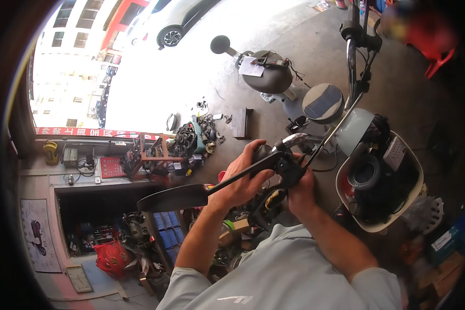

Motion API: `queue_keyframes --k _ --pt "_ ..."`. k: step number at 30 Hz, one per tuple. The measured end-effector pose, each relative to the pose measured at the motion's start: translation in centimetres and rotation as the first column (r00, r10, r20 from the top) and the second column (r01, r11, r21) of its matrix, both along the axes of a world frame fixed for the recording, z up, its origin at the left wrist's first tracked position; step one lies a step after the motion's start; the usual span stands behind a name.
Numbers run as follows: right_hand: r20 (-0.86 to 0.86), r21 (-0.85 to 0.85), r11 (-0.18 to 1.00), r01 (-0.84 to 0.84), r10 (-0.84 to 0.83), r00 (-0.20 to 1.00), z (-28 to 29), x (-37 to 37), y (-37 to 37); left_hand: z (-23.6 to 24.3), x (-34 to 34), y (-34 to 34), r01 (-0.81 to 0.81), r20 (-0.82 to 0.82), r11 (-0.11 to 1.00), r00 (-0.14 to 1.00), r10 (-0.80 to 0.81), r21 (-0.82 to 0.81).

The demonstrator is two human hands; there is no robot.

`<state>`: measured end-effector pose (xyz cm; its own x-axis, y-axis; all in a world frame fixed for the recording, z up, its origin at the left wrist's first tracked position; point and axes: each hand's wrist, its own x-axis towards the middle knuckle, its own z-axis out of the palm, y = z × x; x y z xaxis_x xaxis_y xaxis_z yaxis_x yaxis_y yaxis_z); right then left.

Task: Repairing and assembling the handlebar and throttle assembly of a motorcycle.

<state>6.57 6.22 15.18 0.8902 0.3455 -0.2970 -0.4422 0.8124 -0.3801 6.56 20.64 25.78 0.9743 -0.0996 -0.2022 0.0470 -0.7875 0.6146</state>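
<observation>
A scooter's chrome handlebar runs across in front of me, its near end between my hands. My left hand is closed round the dark handlebar grip, thumb and fingers beside the black mirror stem. From that stem a dark oval mirror sticks out to the left over my forearm. My right hand is wrapped round the underside of a black control housing on the bar; its fingertips are partly hidden. A cable slants up from there past the round headlamp.
A white-rimmed basin with dark parts stands to the right. Ahead is another scooter's grey front. Loose parts and a dark box lie on the floor. A cluttered shelf opening and a red basket are left.
</observation>
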Motion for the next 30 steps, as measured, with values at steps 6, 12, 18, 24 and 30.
queue_keyframes --k 6,12,18,24,30 --pt "-0.055 -0.244 0.966 -0.083 0.072 0.996 -0.9 -2.8 -3.7 -0.2 0.0 0.0 0.004 0.018 0.999 1.0 -0.004 -0.033" --pt "-0.004 -0.439 0.898 0.016 -0.02 1.0 3.0 -5.1 -11.9 -1.5 -0.8 0.8 0.01 0.103 1.0 0.995 -0.008 -0.018" --pt "0.06 -0.288 0.956 0.047 -0.031 0.998 3.4 -11.7 -19.4 -1.4 -1.0 0.3 -0.002 0.1 0.997 0.995 0.01 -0.083" --pt "0.234 -0.784 0.591 0.191 -0.004 0.972 6.5 -16.0 -21.8 -0.8 -1.3 -0.4 -0.013 0.078 0.998 0.997 0.018 -0.062" --pt "0.395 -0.885 -0.084 0.458 0.386 0.834 10.0 -17.8 -25.6 -0.3 -1.6 -0.6 -0.05 0.016 0.997 0.999 0.051 -0.064"
